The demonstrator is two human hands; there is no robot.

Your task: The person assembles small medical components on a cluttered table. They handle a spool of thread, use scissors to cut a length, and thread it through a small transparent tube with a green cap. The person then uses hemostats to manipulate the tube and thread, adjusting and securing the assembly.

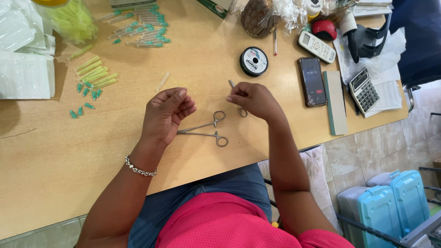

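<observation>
Your right hand [251, 98] is closed around a small pair of steel scissors [235, 92]: the tips poke out at 11 o'clock from your knuckles and one finger ring shows below the hand at 6 o'clock. Your left hand [166, 112], at 9 o'clock from the right, has fingertips pinched together as if on something very fine; a faint yellowish thread [183, 86] seems to run between the hands, though it is too thin to be sure. Thread like that would be nearly weightless, limp and slippery, so pinch it close to the free end, pad against pad. The scissors are light, rigid and sharp at the tips, best held by the rings. Just below both hands, at 6 o'clock, a needle holder [209, 128] lies flat on the wooden table [69, 151], untouched. At 12 o'clock sits a black thread spool [254, 61]; at 2 o'clock a phone [313, 81]; at 10 o'clock green-capped needles [92, 76] lie scattered.
</observation>
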